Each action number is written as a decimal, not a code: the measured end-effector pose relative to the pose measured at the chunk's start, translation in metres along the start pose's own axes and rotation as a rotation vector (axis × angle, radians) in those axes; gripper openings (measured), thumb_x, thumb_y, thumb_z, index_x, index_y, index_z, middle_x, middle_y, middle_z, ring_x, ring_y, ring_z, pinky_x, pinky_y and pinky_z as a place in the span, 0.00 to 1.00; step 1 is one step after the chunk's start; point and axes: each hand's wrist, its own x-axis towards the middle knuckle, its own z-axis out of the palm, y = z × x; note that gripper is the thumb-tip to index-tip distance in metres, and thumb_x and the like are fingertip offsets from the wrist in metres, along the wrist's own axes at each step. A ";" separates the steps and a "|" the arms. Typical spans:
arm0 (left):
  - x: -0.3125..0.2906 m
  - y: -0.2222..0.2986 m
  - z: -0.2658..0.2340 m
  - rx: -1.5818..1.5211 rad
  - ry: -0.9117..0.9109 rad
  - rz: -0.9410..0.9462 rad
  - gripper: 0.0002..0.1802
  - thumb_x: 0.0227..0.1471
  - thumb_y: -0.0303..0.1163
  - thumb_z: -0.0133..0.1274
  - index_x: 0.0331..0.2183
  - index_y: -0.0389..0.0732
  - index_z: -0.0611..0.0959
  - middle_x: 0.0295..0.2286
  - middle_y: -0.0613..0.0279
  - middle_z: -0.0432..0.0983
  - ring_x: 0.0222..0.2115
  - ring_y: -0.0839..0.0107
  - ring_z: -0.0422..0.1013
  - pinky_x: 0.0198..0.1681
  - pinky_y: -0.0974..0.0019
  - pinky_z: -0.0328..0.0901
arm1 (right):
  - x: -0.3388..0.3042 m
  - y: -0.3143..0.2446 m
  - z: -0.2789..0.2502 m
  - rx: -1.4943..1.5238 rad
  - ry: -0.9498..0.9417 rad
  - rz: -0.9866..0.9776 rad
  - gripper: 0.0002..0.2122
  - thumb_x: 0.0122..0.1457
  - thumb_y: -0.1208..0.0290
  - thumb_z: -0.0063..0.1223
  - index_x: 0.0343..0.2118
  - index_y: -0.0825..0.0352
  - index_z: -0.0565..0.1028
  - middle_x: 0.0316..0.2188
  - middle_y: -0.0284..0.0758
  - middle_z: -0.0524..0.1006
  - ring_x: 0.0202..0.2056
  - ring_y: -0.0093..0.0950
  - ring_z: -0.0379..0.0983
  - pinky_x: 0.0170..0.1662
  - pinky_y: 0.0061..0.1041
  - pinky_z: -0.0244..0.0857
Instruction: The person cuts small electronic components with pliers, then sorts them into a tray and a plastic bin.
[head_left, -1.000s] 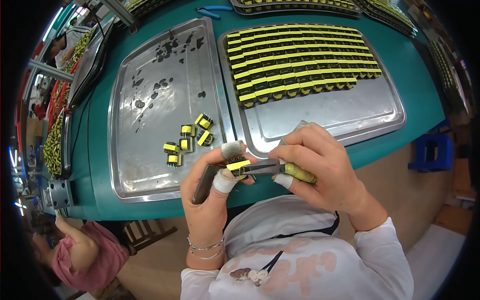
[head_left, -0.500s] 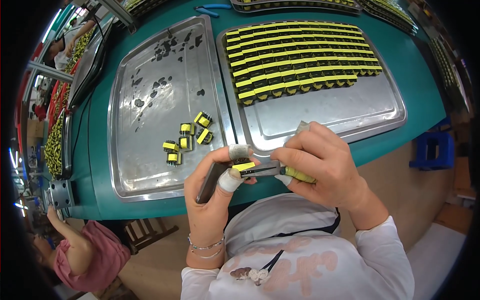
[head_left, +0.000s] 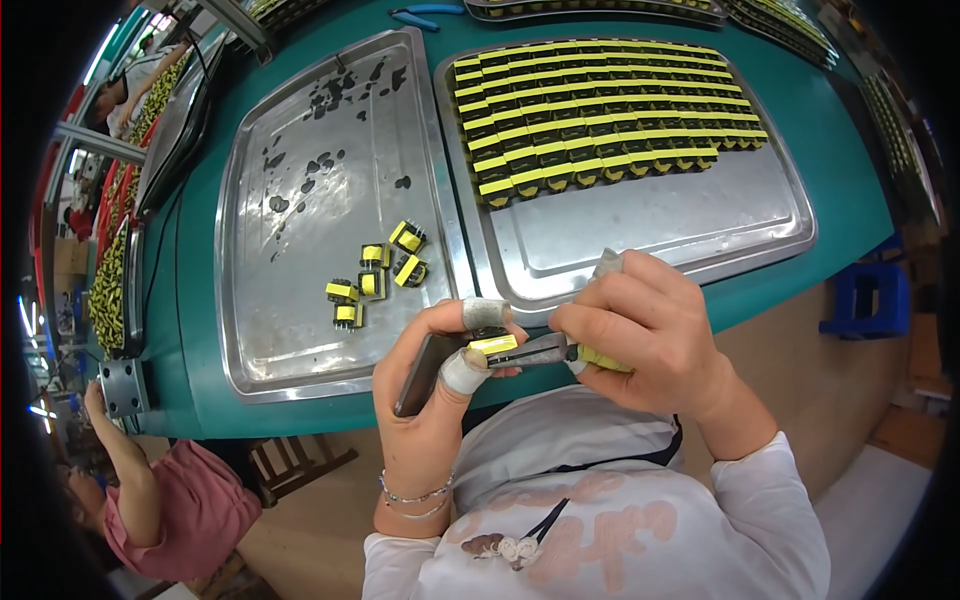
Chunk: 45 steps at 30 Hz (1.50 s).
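Observation:
Between its taped thumb and forefinger, my left hand (head_left: 408, 400) pinches a small transformer (head_left: 493, 344) with a yellow band and a black body. A flat dark grey bar (head_left: 418, 376) also lies in that palm. My right hand (head_left: 665, 345) is closed around pliers (head_left: 542, 349) with grey metal jaws and yellow-wrapped handles. The jaw tips meet the near side of the transformer, by the left thumb; their exact grip there is hidden. Grey tape (head_left: 608, 263) wraps a right fingertip.
At left, a metal tray (head_left: 330, 240) carries several loose transformers (head_left: 372, 284) and dark spots. Another tray (head_left: 640, 235) holds rows of transformers (head_left: 590, 125). Blue-handled pliers (head_left: 425, 15) lie beyond on the green table (head_left: 850, 215). A co-worker in pink (head_left: 185, 510) sits left; a blue stool (head_left: 868, 300) stands right.
Both my hands have shifted slightly, with the transformer moving a little nearer to me and the pliers tilting. The co-worker's arm at left has moved up a little.

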 end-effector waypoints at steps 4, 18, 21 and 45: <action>0.001 -0.003 -0.001 -0.045 0.012 0.007 0.22 0.53 0.37 0.55 0.42 0.29 0.73 0.36 0.52 0.75 0.39 0.67 0.74 0.38 0.66 0.72 | -0.001 0.000 -0.001 0.030 -0.002 0.044 0.18 0.26 0.79 0.59 0.28 0.64 0.77 0.24 0.30 0.73 0.23 0.29 0.63 0.25 0.25 0.58; 0.000 -0.007 0.001 -0.130 0.045 0.060 0.20 0.49 0.29 0.59 0.42 0.33 0.72 0.39 0.52 0.73 0.41 0.65 0.72 0.42 0.63 0.72 | -0.005 -0.003 -0.006 0.038 -0.067 0.122 0.17 0.31 0.79 0.60 0.31 0.65 0.76 0.26 0.33 0.73 0.26 0.32 0.65 0.28 0.27 0.60; 0.001 -0.007 0.003 -0.148 0.075 0.068 0.20 0.46 0.26 0.60 0.41 0.34 0.72 0.39 0.54 0.72 0.40 0.67 0.71 0.42 0.63 0.72 | -0.005 -0.003 -0.006 0.047 -0.057 0.128 0.16 0.32 0.77 0.62 0.31 0.66 0.76 0.26 0.33 0.73 0.25 0.32 0.65 0.28 0.27 0.60; 0.002 -0.008 0.002 -0.139 0.038 0.111 0.22 0.39 0.23 0.65 0.37 0.35 0.73 0.36 0.58 0.71 0.36 0.72 0.71 0.41 0.67 0.71 | -0.007 -0.005 -0.005 0.134 0.012 0.176 0.14 0.35 0.74 0.63 0.28 0.67 0.75 0.23 0.33 0.72 0.24 0.31 0.66 0.27 0.27 0.59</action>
